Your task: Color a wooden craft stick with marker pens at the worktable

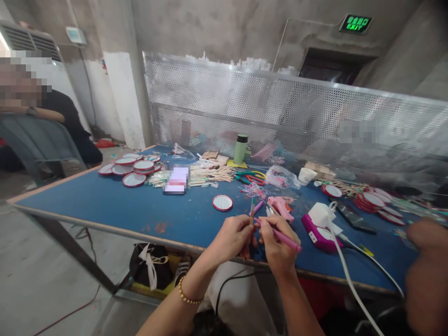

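My left hand [231,237] is closed around a thin wooden stick [252,210] that points upward over the front edge of the blue table [115,200]. My right hand [278,245] grips a pink pen-like tool [282,237] whose tip meets the stick. The hands touch each other. A gold bead bracelet [188,295] circles my left wrist. Just beyond the hands lie a small red-rimmed round mirror [222,202], a pink glue gun [282,207] and loose pink pens [258,206].
Red-rimmed discs [131,167] and wooden sticks [210,175] lie at the back left, with a green bottle [240,149] and scissors [252,176]. A magenta device [320,232] with white cable sits right. Another person's arm [425,266] is at far right. A perforated metal screen [280,116] backs the table.
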`<state>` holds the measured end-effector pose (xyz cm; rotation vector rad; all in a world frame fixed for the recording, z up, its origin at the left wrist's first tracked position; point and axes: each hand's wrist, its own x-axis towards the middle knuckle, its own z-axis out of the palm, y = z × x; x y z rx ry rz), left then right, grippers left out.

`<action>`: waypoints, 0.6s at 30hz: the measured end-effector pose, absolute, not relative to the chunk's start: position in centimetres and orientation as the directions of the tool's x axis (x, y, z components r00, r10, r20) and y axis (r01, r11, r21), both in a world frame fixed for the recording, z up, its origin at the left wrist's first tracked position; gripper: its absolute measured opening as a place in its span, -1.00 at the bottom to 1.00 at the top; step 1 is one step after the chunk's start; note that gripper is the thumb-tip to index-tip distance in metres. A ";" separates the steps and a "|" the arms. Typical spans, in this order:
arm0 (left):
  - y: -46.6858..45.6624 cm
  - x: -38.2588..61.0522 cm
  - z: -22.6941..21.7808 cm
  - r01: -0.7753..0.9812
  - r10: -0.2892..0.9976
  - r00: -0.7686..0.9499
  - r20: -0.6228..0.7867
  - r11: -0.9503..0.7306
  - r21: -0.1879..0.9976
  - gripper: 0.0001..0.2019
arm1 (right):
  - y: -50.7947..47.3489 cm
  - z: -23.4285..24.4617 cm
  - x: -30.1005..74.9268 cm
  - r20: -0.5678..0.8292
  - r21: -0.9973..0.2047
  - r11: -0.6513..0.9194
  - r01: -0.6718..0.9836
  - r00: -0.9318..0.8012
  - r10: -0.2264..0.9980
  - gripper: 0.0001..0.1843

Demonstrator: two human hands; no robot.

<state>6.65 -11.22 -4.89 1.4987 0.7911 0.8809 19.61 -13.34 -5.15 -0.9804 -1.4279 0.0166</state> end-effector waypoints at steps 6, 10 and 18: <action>-11.4 6.7 -4.7 0.022 0.874 0.477 0.087 -0.111 0.994 -0.79 | -13.6 -4.9 19.6 0.796 -0.572 0.621 0.536 0.182 0.577 -0.76; -11.4 6.8 -4.9 0.011 0.874 0.476 0.098 -0.117 0.993 -0.81 | -13.5 -4.9 19.6 0.813 -0.545 0.633 0.550 0.164 0.558 -0.78; -11.4 6.9 -4.6 0.035 0.882 0.460 0.100 -0.130 0.991 -0.82 | -13.4 -5.0 19.6 0.847 -0.480 0.651 0.588 0.118 0.519 -0.79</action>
